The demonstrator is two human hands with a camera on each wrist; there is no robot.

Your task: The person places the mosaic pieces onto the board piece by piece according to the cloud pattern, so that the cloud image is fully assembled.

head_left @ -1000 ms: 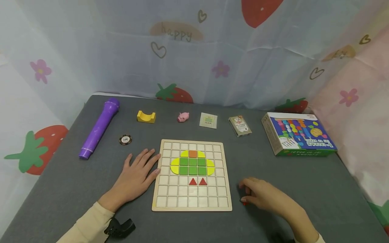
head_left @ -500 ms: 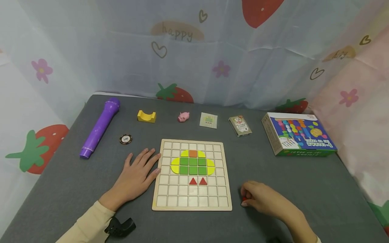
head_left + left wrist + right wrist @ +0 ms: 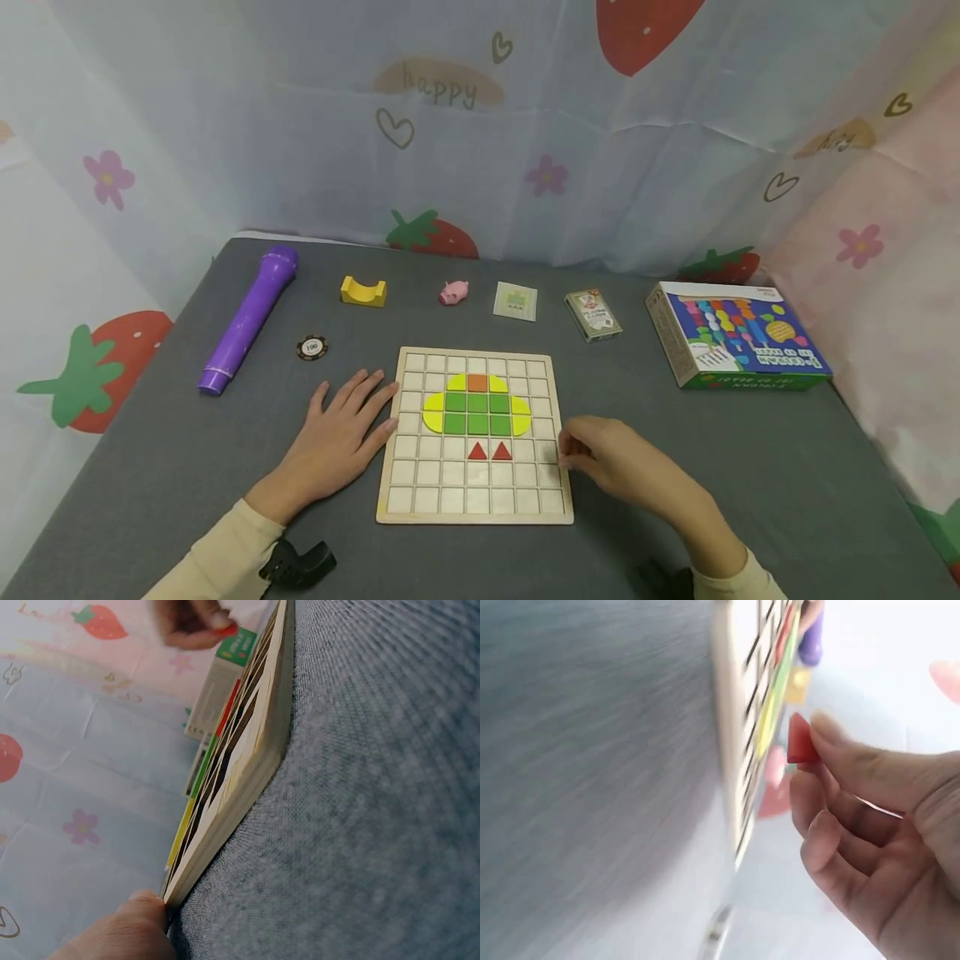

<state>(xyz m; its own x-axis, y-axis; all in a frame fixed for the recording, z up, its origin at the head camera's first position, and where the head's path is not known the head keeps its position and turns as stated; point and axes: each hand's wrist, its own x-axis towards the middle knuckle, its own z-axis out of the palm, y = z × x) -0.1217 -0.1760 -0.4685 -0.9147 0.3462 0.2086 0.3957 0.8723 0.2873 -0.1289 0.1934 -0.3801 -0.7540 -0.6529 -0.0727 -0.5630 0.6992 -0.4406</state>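
Observation:
A square wooden grid board (image 3: 475, 503) lies on the table, bearing green squares (image 3: 477, 403), yellow curved pieces (image 3: 433, 413), an orange square (image 3: 477, 382) and two red triangles (image 3: 477, 452). Flat on the table, my left hand (image 3: 330, 442) has its fingers spread and touches the board's left edge. My right hand (image 3: 622, 458) is raised at the board's right edge. In the right wrist view it pinches a red triangle (image 3: 802, 740) between thumb and index finger; the head view hides this piece behind the fingers.
Behind the board stand a purple microphone (image 3: 251, 321), a yellow arched block (image 3: 363, 292), a pink pig (image 3: 453, 292), a pattern card (image 3: 515, 301), a playing-card box (image 3: 593, 315) and a colourful box (image 3: 738, 335). A poker chip (image 3: 312, 347) lies near my left hand.
My right hand has picked up the red triangle from the table and moved left and away from me to the board's right edge. My left hand stays put.

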